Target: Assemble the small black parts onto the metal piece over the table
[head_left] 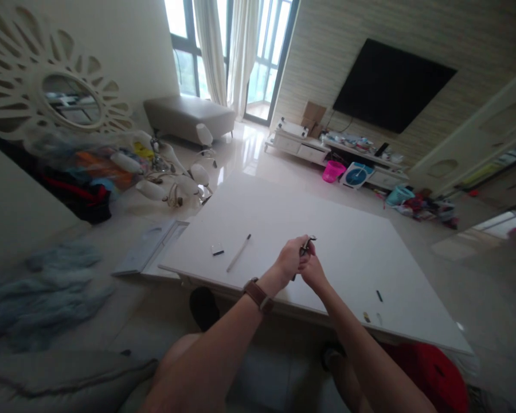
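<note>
My left hand (287, 259), with a brown-strapped watch on its wrist, and my right hand (313, 269) are closed together above the near half of the white table (344, 246). Between them is a small dark object with a shiny metal end (306, 245); fingers cover much of it, and its kind cannot be made out. To the left lies a slim pale pen-like stick with a dark tip (239, 252). Beside that is a small clear piece with a dark edge (217, 249).
Near the table's right front lie a short black piece (379, 296) and a small yellow-and-dark item (366, 317). A red stool (438, 378) stands under that edge. Left of the table are an open white box (150, 249) and a lamp with several white shades (184, 184) on the floor.
</note>
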The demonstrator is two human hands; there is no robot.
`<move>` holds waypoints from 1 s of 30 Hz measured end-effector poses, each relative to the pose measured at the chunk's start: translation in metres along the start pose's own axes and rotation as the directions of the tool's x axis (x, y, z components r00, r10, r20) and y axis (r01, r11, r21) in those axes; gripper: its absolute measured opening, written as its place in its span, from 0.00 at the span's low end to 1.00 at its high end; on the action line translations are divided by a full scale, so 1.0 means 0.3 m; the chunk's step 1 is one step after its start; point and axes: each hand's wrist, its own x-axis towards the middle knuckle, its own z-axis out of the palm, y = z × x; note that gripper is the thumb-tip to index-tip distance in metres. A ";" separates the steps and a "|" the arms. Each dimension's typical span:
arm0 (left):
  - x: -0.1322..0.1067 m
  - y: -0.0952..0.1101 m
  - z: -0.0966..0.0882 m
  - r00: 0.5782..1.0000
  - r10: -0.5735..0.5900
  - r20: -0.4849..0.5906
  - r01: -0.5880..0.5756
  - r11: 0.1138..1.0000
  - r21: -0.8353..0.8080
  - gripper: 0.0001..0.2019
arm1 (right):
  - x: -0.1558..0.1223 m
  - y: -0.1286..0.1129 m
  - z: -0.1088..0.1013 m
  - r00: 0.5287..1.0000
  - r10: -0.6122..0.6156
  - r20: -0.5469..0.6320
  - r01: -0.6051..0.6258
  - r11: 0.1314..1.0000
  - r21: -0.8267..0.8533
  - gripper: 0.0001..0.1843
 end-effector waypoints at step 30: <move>0.074 -0.281 0.091 0.998 0.046 -0.043 -0.045 0.999 0.008 0.10 | -0.196 -0.035 -0.308 0.962 0.067 -0.266 0.127 0.750 0.649 0.03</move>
